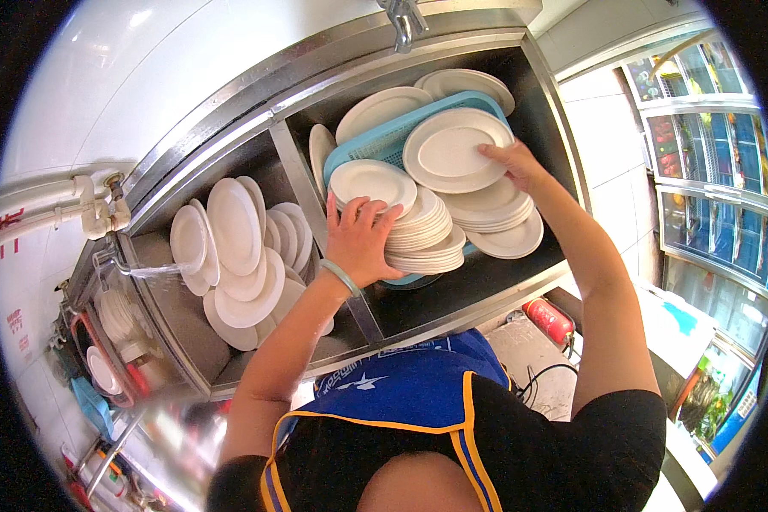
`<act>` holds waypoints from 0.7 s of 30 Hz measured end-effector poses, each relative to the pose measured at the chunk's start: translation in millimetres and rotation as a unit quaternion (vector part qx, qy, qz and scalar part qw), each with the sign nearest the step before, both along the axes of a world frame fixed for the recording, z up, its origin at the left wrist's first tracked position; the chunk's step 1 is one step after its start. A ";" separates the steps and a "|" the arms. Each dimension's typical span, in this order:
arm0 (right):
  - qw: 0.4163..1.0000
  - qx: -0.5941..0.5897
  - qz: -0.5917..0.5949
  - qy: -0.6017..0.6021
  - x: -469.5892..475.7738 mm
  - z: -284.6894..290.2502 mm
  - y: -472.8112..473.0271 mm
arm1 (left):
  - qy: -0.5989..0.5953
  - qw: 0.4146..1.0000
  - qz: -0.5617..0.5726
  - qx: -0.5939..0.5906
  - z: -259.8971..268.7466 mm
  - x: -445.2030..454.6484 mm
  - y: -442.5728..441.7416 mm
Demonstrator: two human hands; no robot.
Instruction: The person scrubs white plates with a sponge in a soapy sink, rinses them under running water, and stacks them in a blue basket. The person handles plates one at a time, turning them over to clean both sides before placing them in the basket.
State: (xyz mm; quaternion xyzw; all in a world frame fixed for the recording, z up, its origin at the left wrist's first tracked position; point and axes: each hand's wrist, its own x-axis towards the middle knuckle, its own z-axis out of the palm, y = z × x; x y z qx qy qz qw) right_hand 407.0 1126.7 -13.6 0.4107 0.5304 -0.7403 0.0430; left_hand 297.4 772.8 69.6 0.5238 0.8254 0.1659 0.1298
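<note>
A larger white oval plate (456, 153) is pinched at its right rim by my right hand (520, 165), thumb on top and fingers mostly hidden beneath. It lies tilted over a stack of oval plates (489, 206). My left hand (360, 243) grips the left side of a leaning stack of smaller white plates (422, 230), its fingertips at the rim of the top small plate (374, 184). These stacks rest in and over a light-blue plastic basket (416, 125) in the right basin of a steel sink (317, 211). Part of the basket is hidden.
Several white plates (237, 224) lie loosely in the left basin, where water runs from a side tap (118, 264). A second faucet (406, 25) hangs above the back edge. A red fire extinguisher (549, 320) is by the sink's front right. A glass-door display fridge (710, 166) stands right.
</note>
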 end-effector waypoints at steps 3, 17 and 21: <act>0.976 0.168 0.106 0.086 1.9 53.3 13.1 | -0.017 0.999 0.001 -0.030 2.7 -1.9 3.0; 0.528 0.622 0.546 0.191 65.0 61.2 28.1 | -0.054 0.998 -0.021 -0.012 3.5 -12.9 17.7; 0.493 0.660 0.558 0.103 66.6 48.8 18.8 | -0.057 0.997 0.028 -0.033 2.5 -11.8 23.5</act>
